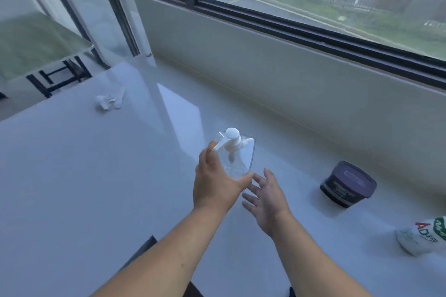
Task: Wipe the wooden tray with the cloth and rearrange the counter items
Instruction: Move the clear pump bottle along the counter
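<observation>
A clear pump bottle (pixel 239 157) with a white pump head stands at the middle of the white counter (pixel 84 176). My left hand (pixel 214 181) grips its left side and base. Just right of the bottle, my right hand (pixel 268 200) hovers with its fingers spread and holds nothing. A crumpled white cloth (pixel 109 101) lies on the counter at the far left. No wooden tray is in view.
A dark purple tub (pixel 347 183) with a lid sits to the right near the wall. A white bottle (pixel 422 236) with red and green lettering lies on its side at the right edge. A window ledge runs along the back. The counter's front edge lies below my arms.
</observation>
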`<state>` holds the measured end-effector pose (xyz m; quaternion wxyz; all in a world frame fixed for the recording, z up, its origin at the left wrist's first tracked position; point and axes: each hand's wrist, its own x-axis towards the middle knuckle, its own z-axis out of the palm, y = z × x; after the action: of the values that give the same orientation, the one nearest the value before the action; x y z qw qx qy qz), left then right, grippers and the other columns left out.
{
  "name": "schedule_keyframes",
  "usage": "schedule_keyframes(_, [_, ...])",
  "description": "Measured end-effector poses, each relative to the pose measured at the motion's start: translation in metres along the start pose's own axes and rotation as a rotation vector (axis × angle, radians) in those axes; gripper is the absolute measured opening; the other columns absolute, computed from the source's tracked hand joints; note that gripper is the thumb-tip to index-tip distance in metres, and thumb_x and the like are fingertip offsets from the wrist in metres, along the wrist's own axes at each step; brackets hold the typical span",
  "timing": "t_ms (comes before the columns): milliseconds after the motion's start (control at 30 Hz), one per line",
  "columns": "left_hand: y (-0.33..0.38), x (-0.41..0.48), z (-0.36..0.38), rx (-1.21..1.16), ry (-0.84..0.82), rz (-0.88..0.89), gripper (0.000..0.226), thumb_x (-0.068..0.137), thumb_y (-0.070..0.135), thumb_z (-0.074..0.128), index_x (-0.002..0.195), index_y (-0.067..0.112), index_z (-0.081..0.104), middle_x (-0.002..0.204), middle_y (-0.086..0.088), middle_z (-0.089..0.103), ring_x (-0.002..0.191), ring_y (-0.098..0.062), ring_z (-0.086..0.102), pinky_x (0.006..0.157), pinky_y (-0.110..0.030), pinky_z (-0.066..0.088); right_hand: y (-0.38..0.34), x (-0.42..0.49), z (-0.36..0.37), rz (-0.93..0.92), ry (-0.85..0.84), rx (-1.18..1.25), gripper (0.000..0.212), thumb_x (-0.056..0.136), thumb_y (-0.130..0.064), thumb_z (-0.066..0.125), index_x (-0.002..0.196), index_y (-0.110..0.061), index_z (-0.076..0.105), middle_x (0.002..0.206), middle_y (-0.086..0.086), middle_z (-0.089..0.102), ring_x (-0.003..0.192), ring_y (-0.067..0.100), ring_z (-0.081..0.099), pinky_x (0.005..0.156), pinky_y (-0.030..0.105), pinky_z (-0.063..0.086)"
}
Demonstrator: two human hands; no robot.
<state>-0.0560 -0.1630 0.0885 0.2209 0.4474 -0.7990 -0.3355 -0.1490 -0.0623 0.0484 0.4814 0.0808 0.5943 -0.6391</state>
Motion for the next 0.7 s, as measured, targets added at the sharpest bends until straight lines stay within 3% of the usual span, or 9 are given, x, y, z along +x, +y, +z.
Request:
schedule_keyframes(267, [-0.190,0.013,-0.252,0.070,0.324,-0.255,0.122,0.066,0.058,0.090,0.163,0.025,0.024,0.162,0.002,0.037,0.142,-0.025,0.045,0.103,-0.040,0.052,0.122,-0.024,0.298,0.121,-0.325,-0.225,0.041,0.101,-0.066,0.043,0.113,-0.035,0.068,0.147,0.011,0.057,0.129,0.038,0.057,0.105,0.049,0.048])
schedule_keyframes(400, [-0.302,-0.012,-0.379,0.102,0.476,-0.391,0.119,0.067,0.056,0.092,0.162,0.023,0.028,0.160,0.000,0.042,0.141,-0.026,0.048,0.104,-0.046,0.053,0.211,-0.060,0.440,0.188,-0.473,-0.353,0.050,0.098,-0.068,0.047,0.127,-0.033,0.068,0.143,0.008,0.059,0.125,0.033,0.059,0.102,0.047,0.049])
schedule_keyframes(533, [-0.390,-0.044,-0.464,0.115,0.594,-0.505,0.119,0.066,0.058,0.093,0.161,0.024,0.030,0.157,0.000,0.046,0.140,-0.026,0.050,0.103,-0.047,0.054,0.286,-0.090,0.540,0.250,-0.579,-0.479,0.056,0.099,-0.068,0.046,0.136,-0.030,0.066,0.144,0.010,0.057,0.126,0.034,0.058,0.105,0.047,0.048])
schedule_keyframes(700, [-0.468,-0.078,-0.522,0.125,0.689,-0.585,0.119,0.064,0.057,0.093,0.160,0.024,0.031,0.155,-0.001,0.047,0.139,-0.026,0.051,0.098,-0.045,0.056,0.359,-0.118,0.614,0.290,-0.648,-0.586,0.057,0.100,-0.067,0.045,0.140,-0.030,0.062,0.147,0.010,0.054,0.131,0.036,0.055,0.107,0.046,0.046])
